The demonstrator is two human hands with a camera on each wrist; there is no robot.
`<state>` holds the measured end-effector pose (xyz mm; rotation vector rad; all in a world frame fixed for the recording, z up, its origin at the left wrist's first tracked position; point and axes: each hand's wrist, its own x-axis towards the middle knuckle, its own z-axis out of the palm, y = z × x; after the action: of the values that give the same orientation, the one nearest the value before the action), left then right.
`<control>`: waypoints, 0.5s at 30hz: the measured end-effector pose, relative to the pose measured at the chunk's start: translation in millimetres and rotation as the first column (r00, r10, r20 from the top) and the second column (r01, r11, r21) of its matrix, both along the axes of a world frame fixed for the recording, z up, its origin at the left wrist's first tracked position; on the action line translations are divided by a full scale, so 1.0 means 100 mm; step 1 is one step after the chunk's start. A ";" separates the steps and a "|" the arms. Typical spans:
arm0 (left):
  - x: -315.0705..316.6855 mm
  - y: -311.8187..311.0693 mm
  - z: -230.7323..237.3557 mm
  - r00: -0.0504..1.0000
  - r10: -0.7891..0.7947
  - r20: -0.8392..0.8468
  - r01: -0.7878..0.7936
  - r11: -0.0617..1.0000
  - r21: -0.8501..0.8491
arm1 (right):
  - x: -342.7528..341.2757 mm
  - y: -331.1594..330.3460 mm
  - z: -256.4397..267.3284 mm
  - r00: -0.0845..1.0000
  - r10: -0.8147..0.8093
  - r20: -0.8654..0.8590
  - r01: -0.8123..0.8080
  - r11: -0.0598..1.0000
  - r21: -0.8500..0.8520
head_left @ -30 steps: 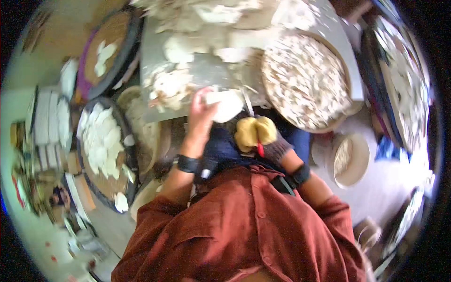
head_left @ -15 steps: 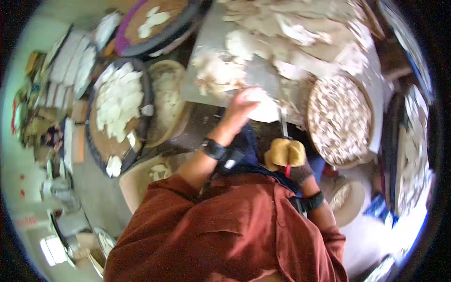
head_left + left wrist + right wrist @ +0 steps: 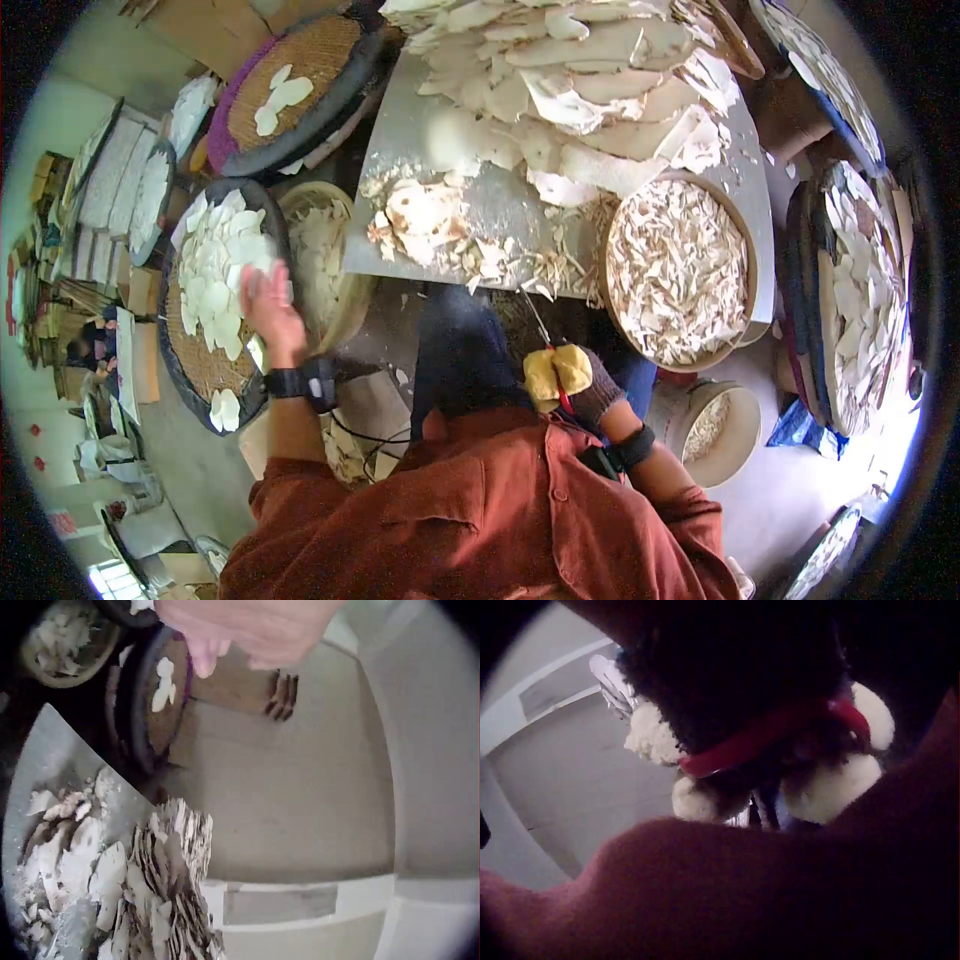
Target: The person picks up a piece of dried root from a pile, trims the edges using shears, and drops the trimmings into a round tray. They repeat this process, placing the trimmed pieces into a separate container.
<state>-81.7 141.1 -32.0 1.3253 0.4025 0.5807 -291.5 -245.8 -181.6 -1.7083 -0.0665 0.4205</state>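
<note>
The pale slices (image 3: 222, 265) lie overlapped on a dark-rimmed round tray (image 3: 205, 365) at left of the frame, and more are layered on the metal counter (image 3: 395, 140) at upper centre; the left hand (image 3: 273, 312) is over the tray's right side, its fingers apart and relaxed, a blurred slice just by the fingertips but none seen gripped; the right hand (image 3: 590, 385), gloved and with yellow padding (image 3: 557, 374), is clamped on the red handle of a knife (image 3: 538, 318) near lower centre.

Each slice looks thin, dry and very light; I judge it fairly stiff but brittle, liable to crack if bent or squeezed hard, and perhaps slick from the powder strewn on the counter; best taken flat at a thick edge, thumb above and fingers spread beneath, with little pressure; slim or ragged rims would likely snap, and overlapped neighbours may slide along.
</note>
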 end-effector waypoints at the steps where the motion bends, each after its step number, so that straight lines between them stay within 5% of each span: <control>1: 0.08 -0.04 0.09 0.988 -0.134 0.073 0.132 0.991 0.033 | 0.01 0.02 -0.07 1.000 -0.006 0.008 0.006 1.000 -0.017; 3: 0.30 -0.24 0.30 0.900 -0.391 0.192 0.374 0.919 0.123 | -0.03 0.08 -0.17 0.998 -0.053 -0.020 0.054 0.996 0.076; 4: 0.43 -0.55 0.46 0.855 -0.514 0.063 0.494 0.846 0.198 | -0.02 0.11 -0.08 0.997 -0.056 -0.047 0.062 0.990 0.125; 8: 1.13 -1.42 0.27 0.651 -0.740 -0.168 0.755 0.654 0.046 | 0.08 0.06 -0.03 0.976 0.147 0.161 -0.110 0.969 -0.223; 10: 1.53 -1.67 -0.08 0.644 -0.706 -0.295 0.747 0.663 0.044 | 0.08 0.05 0.12 1.000 -0.022 0.013 0.023 0.999 -0.048; 12: 1.86 -1.82 -0.37 0.655 -0.595 -0.466 0.740 0.631 0.233 | 0.06 -0.03 0.23 0.989 0.077 0.129 -0.035 0.953 -0.302; 14: 2.09 -1.88 -0.57 0.582 -0.473 -0.662 0.797 0.493 0.349 | -0.10 0.01 -0.08 0.993 -0.108 0.036 0.112 0.985 -0.131; 15: 2.15 -1.93 -0.61 0.605 -0.417 -0.678 0.767 0.534 0.355 | -0.12 0.03 -0.10 0.988 -0.157 -0.011 0.156 0.986 -0.054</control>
<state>133.0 -52.4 -92.9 2.1603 0.1182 -0.3470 -303.6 -242.7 -191.9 -1.7478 0.0905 0.3203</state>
